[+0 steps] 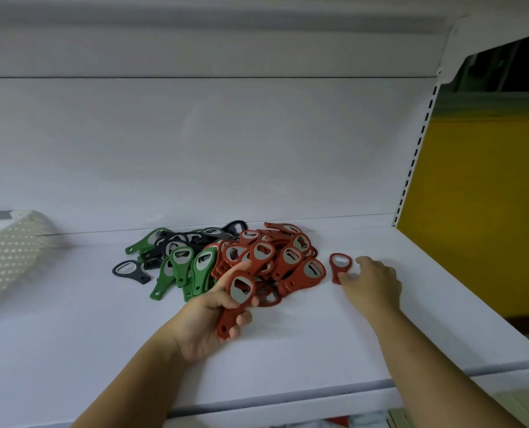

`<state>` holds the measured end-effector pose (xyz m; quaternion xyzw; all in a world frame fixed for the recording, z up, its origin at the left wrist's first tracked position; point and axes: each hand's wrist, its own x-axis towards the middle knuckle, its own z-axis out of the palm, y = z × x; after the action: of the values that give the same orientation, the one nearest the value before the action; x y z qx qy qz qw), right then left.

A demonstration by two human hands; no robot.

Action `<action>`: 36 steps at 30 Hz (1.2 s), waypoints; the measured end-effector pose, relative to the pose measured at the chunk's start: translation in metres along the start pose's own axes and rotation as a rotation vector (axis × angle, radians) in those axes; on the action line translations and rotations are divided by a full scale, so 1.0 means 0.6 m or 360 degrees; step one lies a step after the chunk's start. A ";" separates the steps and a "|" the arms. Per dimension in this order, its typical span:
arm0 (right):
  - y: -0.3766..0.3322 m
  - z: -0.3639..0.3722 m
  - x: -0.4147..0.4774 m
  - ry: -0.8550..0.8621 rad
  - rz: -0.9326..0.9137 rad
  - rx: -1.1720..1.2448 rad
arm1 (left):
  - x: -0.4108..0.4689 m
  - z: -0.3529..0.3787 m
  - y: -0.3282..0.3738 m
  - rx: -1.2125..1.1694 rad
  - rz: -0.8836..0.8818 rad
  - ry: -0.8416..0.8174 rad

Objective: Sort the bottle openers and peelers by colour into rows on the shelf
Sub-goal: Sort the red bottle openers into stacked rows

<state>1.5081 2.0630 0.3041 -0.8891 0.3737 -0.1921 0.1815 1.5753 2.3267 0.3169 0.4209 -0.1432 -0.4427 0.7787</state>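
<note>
Heap on shelf (287,350) — red openers (275,257) right, green openers (182,267), dark grey openers (179,239) left; lone red opener (339,267) flat alongside; held red opener (237,301) raised.

White shelf (287,350) free along the front and far right, heap of openers (226,257) filling the back middle, left hand (204,313) gripping a red opener (240,288) before it, lone opener (339,265) just right, perforated basket (6,254) crowding the left, slotted upright (411,168) bounding the right, upper shelf (195,41) overhead.
</note>
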 end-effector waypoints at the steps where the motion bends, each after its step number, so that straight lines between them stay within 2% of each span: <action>1: 0.001 0.000 0.000 -0.0007 -0.0012 0.0161 | 0.000 -0.001 0.001 -0.0053 -0.0010 -0.0021; 4: 0.004 -0.005 -0.002 -0.0028 0.0112 0.0750 | -0.002 0.004 0.001 -0.0148 -0.0029 -0.0036; 6: 0.008 -0.011 0.001 -0.0016 0.0189 0.0944 | -0.003 0.011 -0.001 -0.0091 -0.0001 0.0068; 8: 0.014 -0.017 0.007 -0.0054 0.0213 0.0971 | -0.003 0.017 -0.002 0.0039 0.0018 0.0209; 11: 0.029 -0.020 0.013 -0.0255 0.0064 0.0448 | -0.003 0.035 -0.009 0.0163 -0.0017 0.0266; 13: 0.036 -0.015 0.010 -0.0409 -0.0116 0.0030 | 0.003 0.058 -0.019 0.0092 -0.0036 0.0269; 16: 0.034 -0.012 -0.002 -0.0406 -0.0273 -0.0152 | 0.023 0.083 -0.036 -0.0086 -0.0054 0.0261; 20: 0.038 -0.016 -0.015 -0.0190 -0.0227 0.0268 | 0.038 0.085 -0.045 -0.0301 -0.0185 0.0233; 24: 0.041 -0.029 -0.024 -0.0015 -0.0065 0.0514 | 0.035 0.090 -0.053 -0.0185 -0.0161 0.0278; 26: 0.041 -0.032 -0.024 0.0014 -0.0045 0.0776 | 0.035 0.092 -0.057 -0.0170 -0.0143 0.0285; 28: 0.034 -0.039 -0.028 -0.0098 -0.0009 0.1199 | 0.038 0.090 -0.058 -0.0128 -0.0154 0.0278; 31: 0.011 -0.045 -0.046 -0.0580 0.0011 0.1728 | 0.041 0.088 -0.056 -0.0046 -0.0199 0.0195; 34: -0.002 -0.043 -0.062 -0.0996 -0.0143 0.1836 | 0.037 0.088 -0.054 0.0018 -0.0233 0.0062; 36: -0.002 -0.045 -0.066 -0.1119 -0.0218 0.1833 | 0.037 0.086 -0.053 0.0082 -0.0221 0.0009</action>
<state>1.4705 2.0882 0.3195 -0.6819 0.0733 -0.0710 0.7243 1.5389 2.2736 0.3197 0.4511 -0.1227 -0.4907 0.7353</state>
